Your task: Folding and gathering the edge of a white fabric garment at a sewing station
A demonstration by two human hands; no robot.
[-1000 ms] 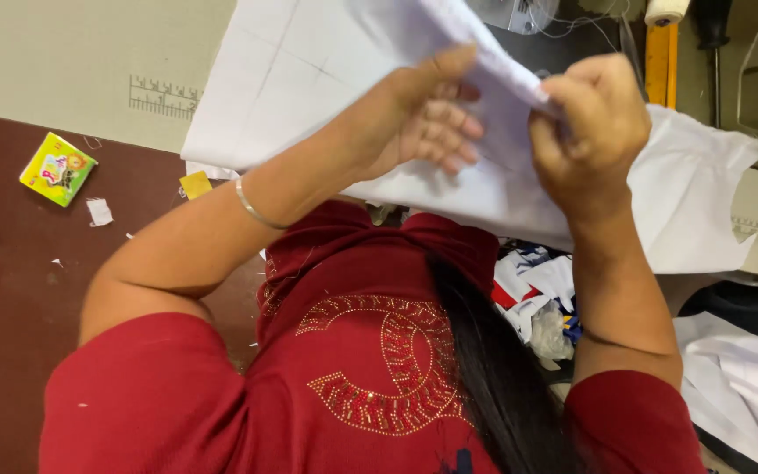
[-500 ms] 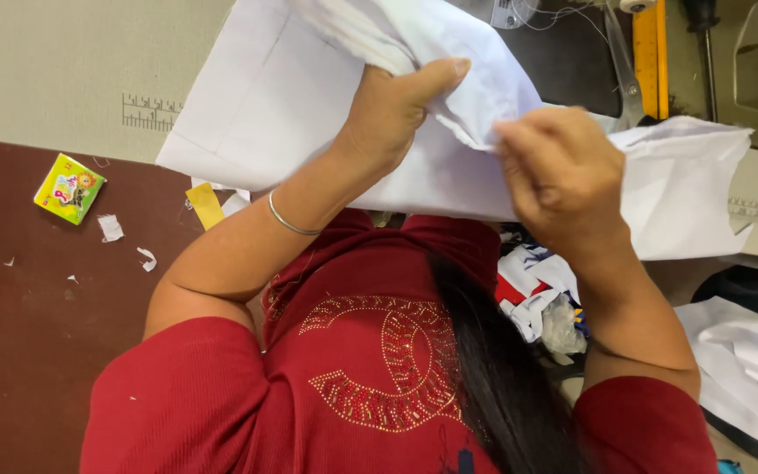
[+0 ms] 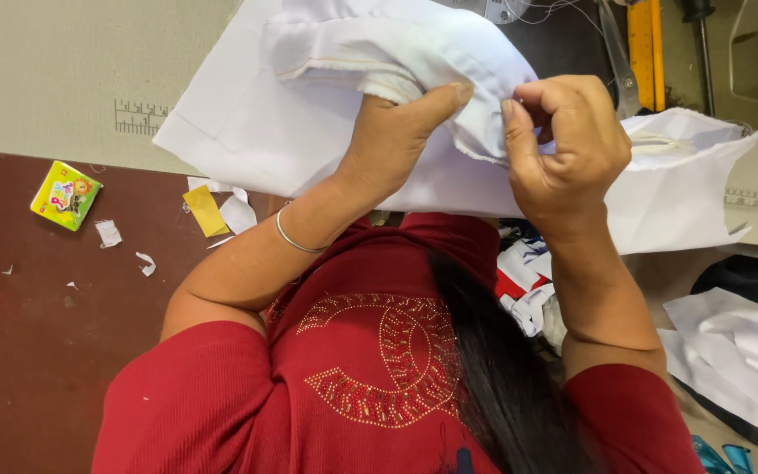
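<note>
White fabric (image 3: 309,132) lies bunched over the edge of a pale sewing table (image 3: 63,79), with both hands gripping a folded edge near its middle. In the head view, the left hand (image 3: 396,132) is closed on the cloth, its thumb stretched along the top of a raised fold and the fingers hidden under the material. The right hand (image 3: 563,149) is curled tight, thumb and forefinger pinching the same fold just beside the left thumb. The fabric is plain white, creased, with a hemmed strip showing along the upper bundle and a raw, slightly frayed edge between the two hands. A silver bangle (image 3: 296,241) sits on the left wrist. On the dark red floor (image 3: 19,351) lie a small yellow-green packet (image 3: 66,195) and paper scraps (image 3: 208,211). Scissors (image 3: 616,53) rest on the table beyond the right hand.
</note>
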